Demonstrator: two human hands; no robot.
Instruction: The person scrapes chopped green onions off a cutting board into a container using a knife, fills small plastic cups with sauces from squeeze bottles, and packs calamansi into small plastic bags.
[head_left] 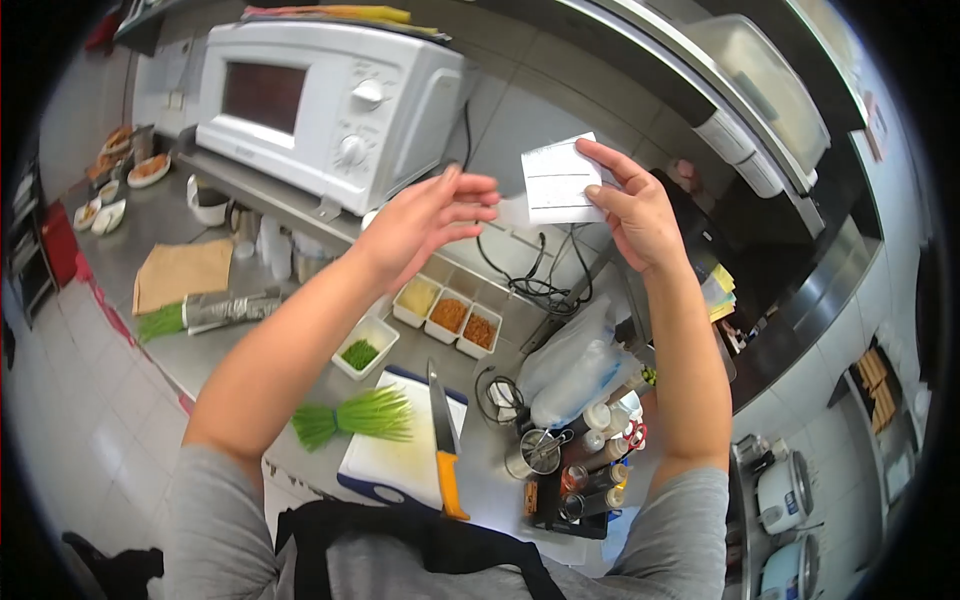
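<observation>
My right hand (632,205) pinches a white paper slip (560,180) with dark lines between thumb and fingers, raised above the counter. To its left, my left hand (430,222) is raised with its fingers apart, holding nothing and not touching the slip. Below lie a white cutting board (400,455) with a blue edge, a knife (442,420) with an orange handle, and a bundle of green stalks (360,417). A white tub of chopped greens (362,350) stands behind the board.
A white microwave (325,110) stands on a shelf at the upper left. Three food containers (447,316) sit behind the board. Bottles (595,470), a metal cup (530,455) and plastic bags (580,365) stand to the right. Brown paper (182,275) lies at the left.
</observation>
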